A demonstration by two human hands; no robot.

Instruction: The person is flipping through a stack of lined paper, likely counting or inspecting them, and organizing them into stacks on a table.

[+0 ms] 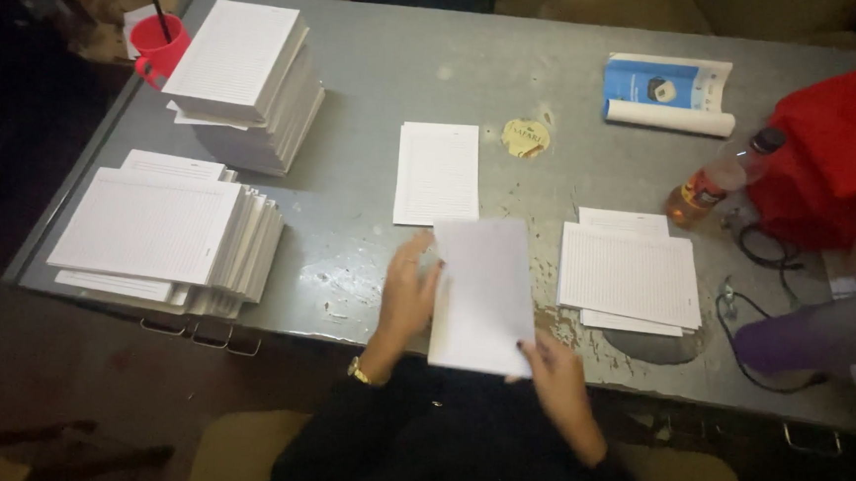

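I hold a thin stack of white sheets (482, 293) upright over the near edge of a grey metal table (378, 89). My left hand (407, 294) lies flat against the sheets' left edge, fingers spread. My right hand (556, 377) pinches the lower right corner. Just beyond the sheets lies a small pile of lined paper (438, 172). Another low pile of lined paper (629, 276) rests to the right of my hands.
Two tall stacks of lined paper stand at the left, one near (156, 229) and one far (245, 81), with a red cup (159, 48) behind. At the right are a bottle (714, 184), a rolled blue-and-white sheet (670, 92), red cloth (840, 147), black cables (759, 251).
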